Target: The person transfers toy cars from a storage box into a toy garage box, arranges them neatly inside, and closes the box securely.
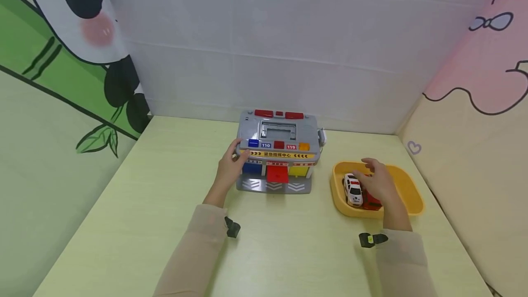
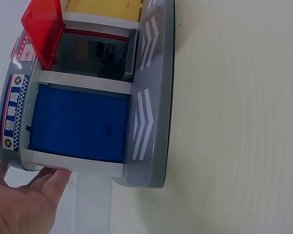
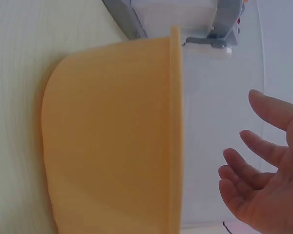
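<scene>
A grey toy emergency station [image 1: 276, 155] stands against the back wall. My left hand [image 1: 228, 168] holds its left roof edge, the thumb at the front and the other fingers partly hidden under the overhang. Its red door [image 2: 43, 31] is swung up, while the blue door [image 2: 78, 124] and yellow door [image 1: 299, 171] are down. On the right, my right hand [image 1: 380, 186] hovers over a yellow tray [image 1: 406, 189] with fingers spread and loosely bent, holding nothing. Inside the tray lie a white toy police car [image 1: 353, 190] and a red toy vehicle [image 1: 372, 202], which the hand partly covers.
The pale wooden table [image 1: 288, 246] meets a white wall [image 1: 264, 58] right behind the station. Painted side panels [image 1: 466, 159] border the table left and right. A grey and white part [image 1: 322, 136] juts from the station's right side, between it and the tray.
</scene>
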Demonstrator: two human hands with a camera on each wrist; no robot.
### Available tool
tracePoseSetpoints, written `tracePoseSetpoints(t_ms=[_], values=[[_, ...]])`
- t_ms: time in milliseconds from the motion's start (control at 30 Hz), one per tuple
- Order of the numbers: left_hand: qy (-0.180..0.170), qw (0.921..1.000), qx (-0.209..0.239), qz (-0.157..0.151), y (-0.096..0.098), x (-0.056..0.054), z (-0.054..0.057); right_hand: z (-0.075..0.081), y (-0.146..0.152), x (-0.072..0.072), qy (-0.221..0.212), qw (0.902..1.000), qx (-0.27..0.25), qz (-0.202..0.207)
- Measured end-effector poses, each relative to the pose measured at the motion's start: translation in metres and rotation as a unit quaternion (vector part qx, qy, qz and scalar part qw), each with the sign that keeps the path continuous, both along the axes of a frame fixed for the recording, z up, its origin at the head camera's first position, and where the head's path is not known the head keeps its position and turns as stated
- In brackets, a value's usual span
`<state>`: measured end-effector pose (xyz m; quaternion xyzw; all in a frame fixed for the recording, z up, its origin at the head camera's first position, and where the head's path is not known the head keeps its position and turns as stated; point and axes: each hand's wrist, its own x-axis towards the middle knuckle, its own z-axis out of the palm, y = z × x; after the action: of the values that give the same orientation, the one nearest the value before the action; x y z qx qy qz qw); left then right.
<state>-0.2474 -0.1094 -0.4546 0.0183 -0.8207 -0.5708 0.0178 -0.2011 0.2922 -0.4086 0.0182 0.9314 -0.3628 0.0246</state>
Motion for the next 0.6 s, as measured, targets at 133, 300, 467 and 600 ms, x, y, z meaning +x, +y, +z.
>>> tracePoseSetpoints(t_ms=[133, 300, 467, 600], values=[[0.0, 1.0, -0.001, 0.0, 0.0, 0.001, 0.002, -0.001, 0.007, 0.002, -0.016, 0.9998, -0.01, -0.009], [-0.003, 1.0, 0.002, -0.001, 0.001, 0.003, 0.002, -0.005, 0.017, 0.004, -0.027, 0.9995, -0.006, -0.012], [-0.003, 1.0, -0.001, 0.0, 0.001, 0.003, 0.004, -0.011, 0.03, 0.002, -0.044, 0.9989, 0.007, -0.013], [0.003, 1.0, -0.003, 0.002, 0.0, 0.003, 0.005, -0.015, 0.037, 0.002, -0.069, 0.9974, 0.008, -0.018]])
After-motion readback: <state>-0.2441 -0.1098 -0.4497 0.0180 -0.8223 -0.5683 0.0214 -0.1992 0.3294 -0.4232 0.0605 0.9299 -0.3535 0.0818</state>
